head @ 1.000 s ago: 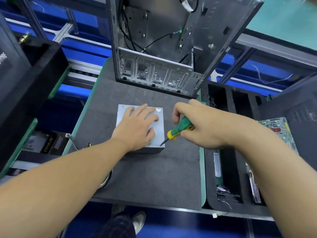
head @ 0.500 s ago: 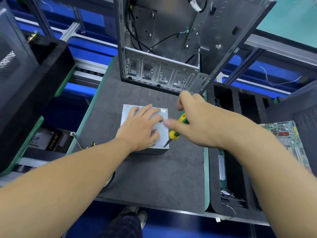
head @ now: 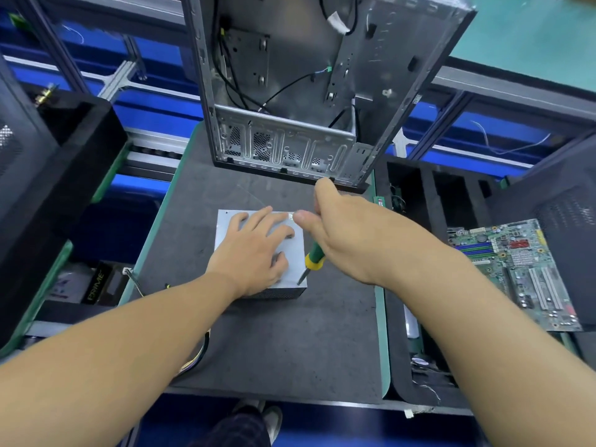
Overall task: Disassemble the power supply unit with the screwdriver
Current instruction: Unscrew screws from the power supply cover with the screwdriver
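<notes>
A grey metal power supply unit point(head: 298, 253) lies flat on the dark mat point(head: 274, 350). My left hand point(head: 254, 250) rests palm down on its top cover with the fingers spread. My right hand point(head: 351, 233) grips a screwdriver point(head: 312, 259) with a green and yellow handle, held steeply. Its tip touches the top cover at the near right corner. Coloured cables point(head: 195, 359) from the unit show under my left forearm.
An open, stripped computer case point(head: 290, 146) stands at the far end of the mat. A black foam tray point(head: 425, 227) with slots lies to the right, and a motherboard point(head: 516, 269) beyond it. Black foam blocks point(head: 64, 162) stand at the left.
My right hand has turned the screwdriver from slanting to nearly upright and set its tip on the near right corner of the cover. My left hand stays pressed on the unit.
</notes>
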### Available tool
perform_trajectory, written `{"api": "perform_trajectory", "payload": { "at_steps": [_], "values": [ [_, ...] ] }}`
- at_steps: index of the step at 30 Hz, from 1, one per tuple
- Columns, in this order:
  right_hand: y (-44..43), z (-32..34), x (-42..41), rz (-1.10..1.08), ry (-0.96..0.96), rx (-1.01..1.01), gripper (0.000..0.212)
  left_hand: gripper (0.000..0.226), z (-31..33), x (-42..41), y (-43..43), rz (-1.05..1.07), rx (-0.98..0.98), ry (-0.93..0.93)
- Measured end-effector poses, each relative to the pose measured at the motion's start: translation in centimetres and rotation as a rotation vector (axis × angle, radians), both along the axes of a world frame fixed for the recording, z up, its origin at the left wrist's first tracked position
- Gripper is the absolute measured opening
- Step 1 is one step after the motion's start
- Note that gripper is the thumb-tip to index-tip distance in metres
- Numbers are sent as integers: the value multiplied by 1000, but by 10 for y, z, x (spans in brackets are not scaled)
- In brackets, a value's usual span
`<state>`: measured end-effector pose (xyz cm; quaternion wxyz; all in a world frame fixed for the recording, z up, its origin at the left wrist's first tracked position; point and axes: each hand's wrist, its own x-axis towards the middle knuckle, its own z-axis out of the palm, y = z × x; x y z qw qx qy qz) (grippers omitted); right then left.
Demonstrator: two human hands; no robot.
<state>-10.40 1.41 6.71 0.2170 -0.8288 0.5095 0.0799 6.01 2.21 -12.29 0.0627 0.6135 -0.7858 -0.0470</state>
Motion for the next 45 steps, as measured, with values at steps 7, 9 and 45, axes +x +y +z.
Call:
{"api": "perform_trajectory", "payload": {
  "at_steps": [7, 9, 45],
  "values": [
    [-3, 10, -3, 96, 0, 207, 27, 44, 2, 0, 1, -15, -20, -2],
    [-1, 8, 0, 33, 55, 112, 29, 44, 0, 0, 0, -8, -2, 10],
    [-2, 14, -6, 37, 36, 193, 26, 42, -2, 1, 0, 2, 3, 6]
  ]
}}
